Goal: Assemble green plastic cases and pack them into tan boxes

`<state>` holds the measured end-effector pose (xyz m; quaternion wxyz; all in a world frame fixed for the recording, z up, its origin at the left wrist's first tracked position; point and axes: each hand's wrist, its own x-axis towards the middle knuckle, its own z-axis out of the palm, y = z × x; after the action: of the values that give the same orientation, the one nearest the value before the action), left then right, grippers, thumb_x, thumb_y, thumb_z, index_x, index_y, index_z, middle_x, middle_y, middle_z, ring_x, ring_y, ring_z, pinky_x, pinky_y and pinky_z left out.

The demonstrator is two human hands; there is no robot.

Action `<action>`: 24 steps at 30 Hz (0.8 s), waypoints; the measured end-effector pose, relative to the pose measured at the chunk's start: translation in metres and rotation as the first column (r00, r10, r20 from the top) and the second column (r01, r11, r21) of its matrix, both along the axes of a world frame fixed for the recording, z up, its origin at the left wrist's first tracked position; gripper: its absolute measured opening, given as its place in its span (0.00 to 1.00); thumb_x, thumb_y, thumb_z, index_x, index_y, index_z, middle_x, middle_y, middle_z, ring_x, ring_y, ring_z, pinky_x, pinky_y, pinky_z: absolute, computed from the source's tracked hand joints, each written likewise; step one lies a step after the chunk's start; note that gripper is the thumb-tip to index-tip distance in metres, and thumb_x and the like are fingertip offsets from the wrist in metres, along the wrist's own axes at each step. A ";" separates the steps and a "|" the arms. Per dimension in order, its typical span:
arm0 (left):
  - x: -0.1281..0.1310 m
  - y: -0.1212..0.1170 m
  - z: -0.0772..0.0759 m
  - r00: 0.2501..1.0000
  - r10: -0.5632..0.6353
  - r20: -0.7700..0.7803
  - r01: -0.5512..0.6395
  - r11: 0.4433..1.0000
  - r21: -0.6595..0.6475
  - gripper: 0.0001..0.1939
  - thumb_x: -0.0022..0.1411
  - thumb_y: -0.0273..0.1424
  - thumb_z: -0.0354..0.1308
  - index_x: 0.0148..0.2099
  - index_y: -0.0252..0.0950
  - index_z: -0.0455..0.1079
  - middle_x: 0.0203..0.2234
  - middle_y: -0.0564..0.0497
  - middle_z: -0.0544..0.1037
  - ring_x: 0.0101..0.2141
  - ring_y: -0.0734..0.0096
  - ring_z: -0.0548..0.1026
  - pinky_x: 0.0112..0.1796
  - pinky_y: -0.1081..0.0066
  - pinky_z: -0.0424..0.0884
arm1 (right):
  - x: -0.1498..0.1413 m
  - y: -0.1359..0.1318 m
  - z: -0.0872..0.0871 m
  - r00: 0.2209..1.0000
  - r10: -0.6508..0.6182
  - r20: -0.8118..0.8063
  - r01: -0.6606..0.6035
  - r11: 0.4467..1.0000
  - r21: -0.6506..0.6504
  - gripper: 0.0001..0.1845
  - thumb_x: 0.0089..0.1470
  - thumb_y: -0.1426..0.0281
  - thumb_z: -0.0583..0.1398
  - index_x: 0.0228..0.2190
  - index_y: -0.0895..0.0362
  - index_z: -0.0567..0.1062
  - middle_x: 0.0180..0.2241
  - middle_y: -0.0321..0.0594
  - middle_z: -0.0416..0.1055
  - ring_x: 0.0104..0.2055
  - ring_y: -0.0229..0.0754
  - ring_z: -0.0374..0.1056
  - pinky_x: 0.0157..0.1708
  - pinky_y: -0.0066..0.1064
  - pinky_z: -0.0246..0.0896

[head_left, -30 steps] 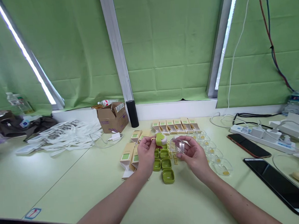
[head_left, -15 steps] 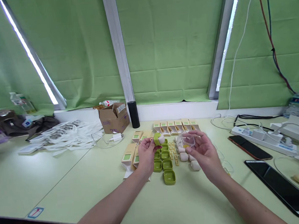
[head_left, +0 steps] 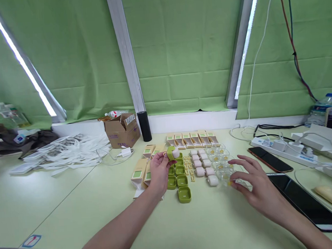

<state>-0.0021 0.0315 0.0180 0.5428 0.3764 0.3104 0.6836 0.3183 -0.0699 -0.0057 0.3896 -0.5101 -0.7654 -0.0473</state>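
My left hand [head_left: 158,172] is closed around a small green case cover with a rounded white piece in it [head_left: 172,153], held above the table. Lower and to the right, my right hand [head_left: 258,192] pinches a clear plastic shell [head_left: 240,182] with a yellow spot, its other fingers spread. That shell is at the near end of two rows of similar clear shells [head_left: 214,158]. Left of those stand rounded white cases [head_left: 212,180], then tiny yellow clips [head_left: 192,178]. Open green covers [head_left: 184,194] line up below my left hand.
Folded cartons stand at the back [head_left: 195,139] and more cartons [head_left: 138,174] lie left of my left hand. Two phones, a dark one [head_left: 270,159] and a larger one [head_left: 308,201], lie right beside a power strip [head_left: 281,152]. White strips [head_left: 71,152] pile up left of a cardboard box [head_left: 123,132].
My right hand has moved right and down with the clear shell, from beside the left hand to the row of shells. My left hand still holds the green cover. The view has shifted slightly.
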 end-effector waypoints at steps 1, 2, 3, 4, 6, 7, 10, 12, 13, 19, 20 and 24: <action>0.000 0.000 0.000 1.000 0.002 0.002 -0.002 1.000 -0.004 0.21 0.52 0.36 0.79 0.38 0.35 0.70 0.34 0.51 0.82 0.36 0.68 0.81 0.39 0.65 0.82 | 0.001 -0.001 -0.007 0.999 -0.026 0.040 0.026 0.999 0.022 0.09 0.62 0.66 0.63 0.31 0.46 0.83 0.58 0.44 0.75 0.68 0.66 0.60 0.62 0.65 0.63; 0.000 0.000 0.000 1.000 0.005 0.002 -0.005 1.000 -0.010 0.21 0.52 0.36 0.79 0.38 0.35 0.71 0.34 0.51 0.82 0.36 0.68 0.81 0.40 0.65 0.82 | 0.002 -0.001 -0.013 0.996 -0.052 0.069 0.049 0.998 0.039 0.09 0.61 0.68 0.63 0.31 0.46 0.84 0.59 0.45 0.75 0.68 0.67 0.59 0.61 0.65 0.62; 0.000 0.000 0.001 1.000 0.006 0.001 -0.006 1.000 -0.015 0.20 0.52 0.35 0.78 0.38 0.35 0.71 0.35 0.51 0.82 0.36 0.67 0.81 0.40 0.64 0.82 | 0.002 -0.002 -0.018 0.993 -0.076 0.095 0.071 0.996 0.048 0.10 0.60 0.68 0.62 0.31 0.46 0.84 0.59 0.45 0.74 0.67 0.67 0.59 0.61 0.66 0.62; -0.001 0.000 0.001 1.000 0.007 0.001 -0.007 1.000 -0.018 0.20 0.52 0.35 0.78 0.39 0.35 0.71 0.35 0.51 0.82 0.37 0.67 0.82 0.40 0.64 0.82 | 0.003 -0.002 -0.022 0.988 -0.099 0.116 0.094 0.994 0.053 0.10 0.60 0.69 0.62 0.30 0.47 0.84 0.60 0.45 0.73 0.67 0.68 0.59 0.60 0.66 0.62; -0.001 0.000 0.001 1.000 0.002 0.004 -0.002 1.000 -0.015 0.20 0.52 0.34 0.78 0.39 0.35 0.71 0.36 0.50 0.82 0.37 0.66 0.82 0.41 0.63 0.83 | 0.004 -0.002 -0.029 0.977 -0.139 0.159 0.132 0.990 0.054 0.11 0.59 0.69 0.61 0.30 0.47 0.84 0.61 0.45 0.72 0.67 0.70 0.58 0.58 0.66 0.61; -0.001 0.000 0.001 1.000 -0.004 0.008 0.004 1.000 -0.009 0.20 0.52 0.34 0.78 0.39 0.35 0.71 0.35 0.50 0.82 0.37 0.66 0.82 0.42 0.62 0.83 | 0.005 -0.001 -0.033 0.971 -0.155 0.181 0.148 0.987 0.055 0.11 0.59 0.69 0.61 0.30 0.47 0.84 0.61 0.45 0.72 0.67 0.70 0.58 0.57 0.66 0.61; -0.001 -0.001 0.001 1.000 -0.017 0.026 0.017 1.000 0.012 0.19 0.52 0.33 0.78 0.39 0.35 0.70 0.34 0.51 0.82 0.37 0.65 0.83 0.44 0.60 0.83 | 0.007 -0.001 -0.040 0.955 -0.190 0.227 0.182 0.982 0.057 0.11 0.58 0.69 0.61 0.30 0.46 0.84 0.61 0.46 0.73 0.67 0.70 0.59 0.54 0.65 0.60; -0.001 -0.001 0.002 0.999 -0.022 0.042 0.021 1.000 0.013 0.18 0.53 0.32 0.77 0.38 0.35 0.70 0.33 0.51 0.82 0.37 0.65 0.84 0.44 0.62 0.83 | 0.007 -0.002 -0.041 0.954 -0.193 0.228 0.186 0.981 0.052 0.10 0.57 0.71 0.61 0.32 0.46 0.84 0.61 0.46 0.73 0.66 0.70 0.59 0.53 0.64 0.60; 0.000 -0.002 0.003 0.998 -0.027 0.053 0.027 1.000 0.007 0.18 0.53 0.31 0.76 0.38 0.35 0.70 0.33 0.51 0.82 0.37 0.65 0.84 0.44 0.62 0.83 | 0.007 -0.003 -0.039 0.958 -0.191 0.213 0.185 0.982 0.050 0.11 0.56 0.71 0.61 0.33 0.46 0.84 0.61 0.47 0.73 0.66 0.70 0.59 0.53 0.64 0.60; 0.002 -0.008 0.007 0.988 -0.133 0.080 0.139 0.988 -0.070 0.15 0.55 0.28 0.73 0.38 0.36 0.69 0.35 0.47 0.84 0.36 0.64 0.85 0.42 0.63 0.85 | -0.021 -0.001 0.001 0.994 -0.105 -0.011 0.106 0.992 0.068 0.14 0.59 0.70 0.59 0.45 0.45 0.79 0.61 0.44 0.72 0.67 0.66 0.60 0.63 0.66 0.54; 0.003 -0.009 0.008 0.985 -0.156 0.072 0.162 0.984 -0.081 0.15 0.55 0.28 0.73 0.38 0.36 0.69 0.35 0.46 0.84 0.36 0.63 0.85 0.42 0.63 0.85 | -0.030 0.001 0.009 0.996 -0.072 -0.049 0.076 0.994 0.074 0.15 0.60 0.69 0.60 0.47 0.44 0.78 0.61 0.44 0.73 0.67 0.65 0.60 0.64 0.65 0.53; 0.003 -0.012 0.008 0.970 -0.238 0.057 0.243 0.963 -0.115 0.17 0.53 0.29 0.75 0.37 0.37 0.67 0.34 0.46 0.85 0.34 0.61 0.86 0.39 0.64 0.85 | -0.074 0.021 0.031 0.980 0.104 -0.172 -0.091 0.993 0.081 0.26 0.60 0.69 0.63 0.59 0.43 0.71 0.60 0.44 0.74 0.68 0.65 0.59 0.67 0.65 0.52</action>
<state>0.0008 0.0195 0.0258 0.6501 0.3630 0.2917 0.6003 0.2439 -0.0488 0.0253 0.4756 -0.4595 -0.7500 -0.0107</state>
